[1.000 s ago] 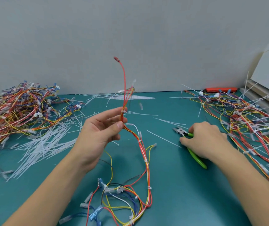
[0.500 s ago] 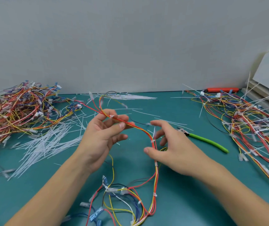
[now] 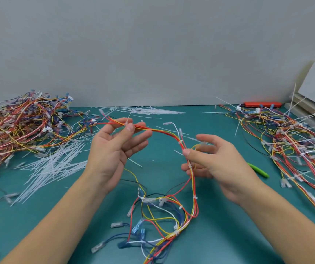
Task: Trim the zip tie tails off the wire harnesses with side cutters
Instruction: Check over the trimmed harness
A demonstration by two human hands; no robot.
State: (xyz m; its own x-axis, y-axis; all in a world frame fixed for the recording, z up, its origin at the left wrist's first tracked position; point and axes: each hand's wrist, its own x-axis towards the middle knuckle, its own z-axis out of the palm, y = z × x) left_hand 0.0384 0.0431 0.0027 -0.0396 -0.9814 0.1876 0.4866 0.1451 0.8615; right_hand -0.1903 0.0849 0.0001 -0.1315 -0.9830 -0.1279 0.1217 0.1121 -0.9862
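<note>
Far left on the bench: heap of wire harnesses, then loose cut zip tie tails. Our left hand pinches the harness in hand betw. thumb and forefinger, other fingers loosely spread. Our right hand pinches the same bundle lower down w/ the thumb; rest relaxed. Remainder droops to the bench near us. Light, floppy, tangle-prone, so we judge best hold is right beside a tie head. Side cutters lie behind the right hand, untouched. Far right: untrimmed harness pile.
</note>
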